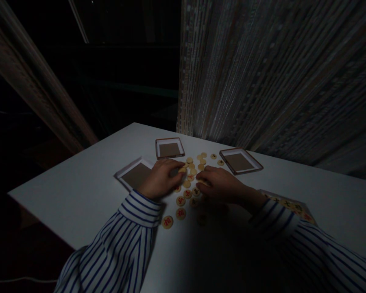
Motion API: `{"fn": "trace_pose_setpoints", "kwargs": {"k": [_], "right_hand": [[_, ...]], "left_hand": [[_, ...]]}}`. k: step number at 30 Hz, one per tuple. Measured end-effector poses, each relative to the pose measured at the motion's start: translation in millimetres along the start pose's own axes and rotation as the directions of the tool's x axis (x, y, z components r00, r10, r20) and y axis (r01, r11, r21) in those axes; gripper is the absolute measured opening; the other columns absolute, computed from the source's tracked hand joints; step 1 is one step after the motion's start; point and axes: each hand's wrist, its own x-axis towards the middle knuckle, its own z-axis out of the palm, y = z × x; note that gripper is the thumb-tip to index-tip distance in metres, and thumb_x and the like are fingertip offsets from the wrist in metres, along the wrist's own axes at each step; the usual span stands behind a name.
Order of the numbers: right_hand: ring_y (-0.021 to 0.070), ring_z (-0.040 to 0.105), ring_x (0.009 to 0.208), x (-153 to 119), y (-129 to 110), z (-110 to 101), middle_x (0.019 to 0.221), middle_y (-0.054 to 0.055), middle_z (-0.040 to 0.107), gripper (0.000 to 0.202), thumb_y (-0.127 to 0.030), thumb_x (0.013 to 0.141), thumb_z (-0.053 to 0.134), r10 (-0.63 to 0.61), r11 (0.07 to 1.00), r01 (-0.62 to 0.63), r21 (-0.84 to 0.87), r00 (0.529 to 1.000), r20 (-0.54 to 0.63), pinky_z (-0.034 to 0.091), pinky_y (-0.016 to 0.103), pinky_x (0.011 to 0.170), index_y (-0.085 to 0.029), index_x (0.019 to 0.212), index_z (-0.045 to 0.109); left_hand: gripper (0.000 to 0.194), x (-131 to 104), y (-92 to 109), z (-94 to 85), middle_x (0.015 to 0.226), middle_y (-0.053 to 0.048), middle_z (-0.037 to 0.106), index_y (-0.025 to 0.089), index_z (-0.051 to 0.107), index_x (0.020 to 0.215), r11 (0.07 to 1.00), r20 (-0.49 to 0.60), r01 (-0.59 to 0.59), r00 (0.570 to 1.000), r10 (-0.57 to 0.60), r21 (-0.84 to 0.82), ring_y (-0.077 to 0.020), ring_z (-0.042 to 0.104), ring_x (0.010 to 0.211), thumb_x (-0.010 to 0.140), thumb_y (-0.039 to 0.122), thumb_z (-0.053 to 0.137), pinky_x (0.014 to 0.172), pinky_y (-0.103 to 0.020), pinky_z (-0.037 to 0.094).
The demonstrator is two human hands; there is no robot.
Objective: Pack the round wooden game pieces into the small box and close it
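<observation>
And here are 2 bare hands over the discs! The left grip (164,178) is half-curled, 1 pale disc (182,169) between thumb and fingers; whether it's clasped, I can't tell. Over to the right grip (221,184), bent low, 1 disc (202,182) at its fingertips, hold equally unclear. Between both grips and spilling nearer the wearer lie loose round pieces (187,194), some marked red, some black, others blank side up, all on the white worktop (88,179). 1 open tray (170,140) sits beyond the left grip, another (121,174) just left of it, partly hidden. Beyond the right grip, a 3rd tray (250,170); right of it, a container of pieces (293,206), partly covered by the striped sleeve (280,219).
</observation>
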Motion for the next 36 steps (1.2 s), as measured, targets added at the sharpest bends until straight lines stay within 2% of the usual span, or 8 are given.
{"fn": "trace_pose_setpoints", "kwargs": {"k": [4, 11, 15, 18, 24, 28, 31, 36], "right_hand": [[0.0201, 0.054, 0.088, -0.5, -0.8, -1.1, 0.094, 0.007, 0.059, 0.028, -0.036, 0.083, 0.044, 0.003, 1.0, -0.003, 0.004, 1.0, 0.001, 0.036, 0.029, 0.075, -0.019, 0.099, 0.06], [0.0202, 0.054, 0.088, -0.3, -1.1, -2.1, 0.095, 0.007, 0.059, 0.029, -0.035, 0.083, 0.043, -0.003, 1.0, 0.003, 0.006, 1.0, -0.001, 0.036, 0.029, 0.075, -0.019, 0.099, 0.06], [0.02, 0.054, 0.089, 0.3, -2.0, -3.1, 0.096, 0.008, 0.059, 0.029, -0.034, 0.083, 0.043, -0.006, 1.0, 0.007, 0.011, 1.0, -0.005, 0.036, 0.029, 0.075, -0.018, 0.1, 0.06], [0.0203, 0.053, 0.09, 0.2, -1.7, -2.9, 0.096, 0.008, 0.059, 0.029, -0.034, 0.083, 0.043, -0.016, 1.0, 0.016, 0.009, 1.0, -0.015, 0.036, 0.029, 0.076, -0.018, 0.099, 0.06], [0.0203, 0.054, 0.088, -0.7, 0.5, -0.4, 0.095, 0.007, 0.059, 0.028, -0.035, 0.082, 0.044, -0.004, 1.0, 0.004, 0.018, 1.0, -0.025, 0.036, 0.03, 0.074, -0.018, 0.098, 0.06], [0.0197, 0.054, 0.087, -0.2, 1.1, 0.5, 0.095, 0.007, 0.06, 0.028, -0.035, 0.082, 0.044, -0.015, 1.0, 0.016, 0.017, 0.999, -0.03, 0.036, 0.03, 0.075, -0.019, 0.098, 0.06], [0.0196, 0.054, 0.088, -0.1, -0.1, -0.7, 0.096, 0.007, 0.059, 0.028, -0.034, 0.083, 0.043, -0.018, 1.0, 0.019, 0.016, 0.999, -0.029, 0.036, 0.03, 0.075, -0.019, 0.1, 0.06], [0.0194, 0.054, 0.088, -0.6, -1.9, -2.4, 0.095, 0.007, 0.059, 0.027, -0.033, 0.083, 0.044, -0.016, 1.0, 0.016, 0.008, 1.0, -0.025, 0.036, 0.029, 0.076, -0.019, 0.1, 0.06]], "left_hand": [[0.028, 0.2, 2.4, -2.6, 0.101, -0.009, 0.065, 0.016, 0.065, 0.1, 0.982, -0.092, 0.049, 0.993, -0.067, -0.182, -0.0194, 0.058, 0.095, 0.078, 0.031, 0.054, 0.086, -0.033, 0.043], [0.028, 1.9, 5.6, -4.8, 0.098, -0.008, 0.067, 0.015, 0.067, 0.096, 0.935, -0.142, 0.147, 0.969, -0.201, -0.323, -0.0189, 0.06, 0.092, 0.076, 0.033, 0.057, 0.085, -0.032, 0.045], [0.028, 4.6, 9.9, -5.0, 0.095, -0.008, 0.069, 0.014, 0.067, 0.095, 0.818, -0.098, 0.26, 0.929, -0.357, -0.513, -0.0191, 0.062, 0.088, 0.072, 0.03, 0.061, 0.084, -0.034, 0.046], [0.027, 6.6, 10.3, -4.9, 0.091, -0.007, 0.07, 0.014, 0.067, 0.093, 0.706, -0.061, 0.299, 0.898, -0.436, -0.642, -0.0178, 0.062, 0.085, 0.07, 0.028, 0.064, 0.081, -0.032, 0.047], [0.028, 7.6, 2.7, -2.3, 0.086, -0.004, 0.069, 0.016, 0.067, 0.093, 0.461, 0.031, 0.304, 0.859, -0.511, -0.834, -0.0126, 0.062, 0.076, 0.067, 0.026, 0.067, 0.083, -0.03, 0.046], [0.023, 6.8, 3.1, -1.5, 0.084, -0.002, 0.069, 0.016, 0.067, 0.09, 0.321, 0.098, 0.301, 0.848, -0.521, -0.898, -0.0107, 0.062, 0.073, 0.068, 0.021, 0.065, 0.085, -0.031, 0.046], [0.018, 6.6, 6.4, -2.1, 0.081, -0.001, 0.068, 0.016, 0.067, 0.089, 0.27, 0.141, 0.32, 0.841, -0.522, -0.908, -0.0095, 0.062, 0.072, 0.071, 0.018, 0.062, 0.085, -0.03, 0.047], [0.016, 6.7, 8.7, -1.9, 0.083, -0.003, 0.068, 0.015, 0.066, 0.09, 0.278, 0.159, 0.346, 0.835, -0.527, -0.896, -0.01, 0.063, 0.074, 0.075, 0.016, 0.059, 0.085, -0.03, 0.048]]}}
